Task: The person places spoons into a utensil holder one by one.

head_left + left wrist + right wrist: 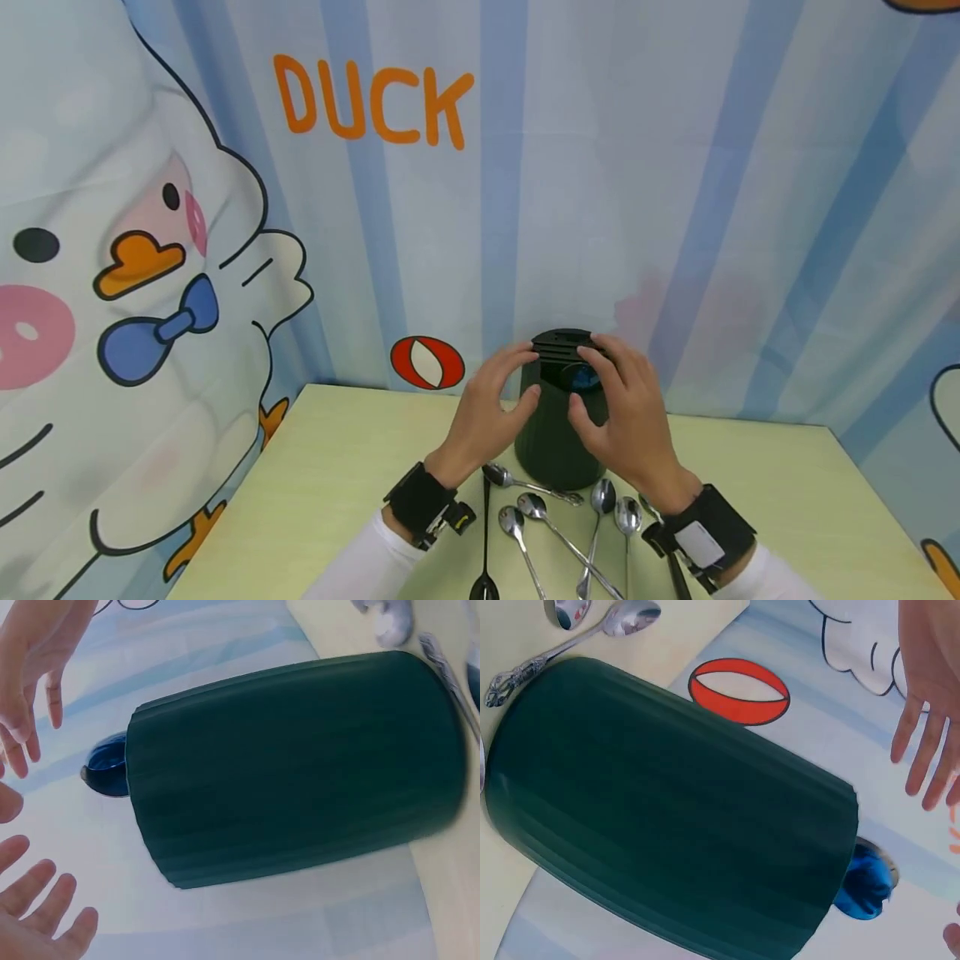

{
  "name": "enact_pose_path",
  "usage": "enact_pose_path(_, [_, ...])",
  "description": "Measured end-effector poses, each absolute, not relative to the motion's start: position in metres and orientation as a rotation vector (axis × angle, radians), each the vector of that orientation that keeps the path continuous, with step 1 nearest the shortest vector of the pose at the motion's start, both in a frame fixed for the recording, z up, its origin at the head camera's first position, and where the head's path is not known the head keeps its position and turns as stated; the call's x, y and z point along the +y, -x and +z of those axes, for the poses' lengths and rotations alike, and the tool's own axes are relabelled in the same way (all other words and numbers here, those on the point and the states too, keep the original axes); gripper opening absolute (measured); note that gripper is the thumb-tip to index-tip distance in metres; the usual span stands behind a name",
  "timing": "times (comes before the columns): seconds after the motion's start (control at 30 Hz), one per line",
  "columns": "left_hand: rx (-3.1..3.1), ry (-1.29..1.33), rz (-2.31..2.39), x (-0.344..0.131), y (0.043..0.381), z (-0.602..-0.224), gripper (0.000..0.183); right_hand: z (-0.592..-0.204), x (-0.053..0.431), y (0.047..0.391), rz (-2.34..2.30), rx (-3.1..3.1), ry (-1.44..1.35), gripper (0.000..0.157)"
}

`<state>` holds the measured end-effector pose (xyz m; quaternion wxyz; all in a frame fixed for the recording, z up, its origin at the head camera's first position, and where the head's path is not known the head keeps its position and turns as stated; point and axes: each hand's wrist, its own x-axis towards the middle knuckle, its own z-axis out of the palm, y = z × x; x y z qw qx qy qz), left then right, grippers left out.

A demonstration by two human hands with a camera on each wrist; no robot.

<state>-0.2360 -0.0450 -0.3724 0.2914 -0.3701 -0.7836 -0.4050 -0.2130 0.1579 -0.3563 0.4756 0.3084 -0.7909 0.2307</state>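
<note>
A dark green ribbed utensil holder (558,442) stands upright on the table near the curtain. At its mouth shows the shiny blue bowl (107,766) of what looks like a spoon; the rest of it is hidden inside. My left hand (487,412) is held by the left of the rim, and my right hand (630,417) by the right. Both have spread, slightly bent fingers with nothing between them. The wrist views show the fingers apart from the holder. Before the holder lie several silver spoons (602,497) and a black spoon (486,533).
The table (360,467) is pale yellow. Behind it hangs a blue striped curtain (577,167) with duck drawings, close behind the holder. A dark handle (678,575) lies partly under the right wrist. One ornate silver spoon (532,671) rests right by the holder's base.
</note>
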Motion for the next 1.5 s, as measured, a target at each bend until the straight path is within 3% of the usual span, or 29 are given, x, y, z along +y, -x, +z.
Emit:
enact_pose_path(0.37, [-2.243,0.994,-0.65,-0.077,0.201,-0.387,0.071,-0.373,0.145,0.178,0.51,-2.037,-0.699,0.075])
enact_pose_path(0.77, [-2.571,0.97,-0.417,-0.095,0.171,-0.432,0.087,-0.424,0.14,0.152,0.445,-2.502,-0.65,0.098])
enact_pose_path(1.07, [-2.784,1.025,-0.438,-0.104,0.158,-0.466,0.086,-0.454,0.126,0.139,0.435,-2.613,-0.695,0.104])
enact_pose_path(1.5, [-3.171,0.994,-0.544,-0.104,0.14,-0.504,0.095,-0.49,0.111,0.123,0.503,-2.967,-0.805,0.099])
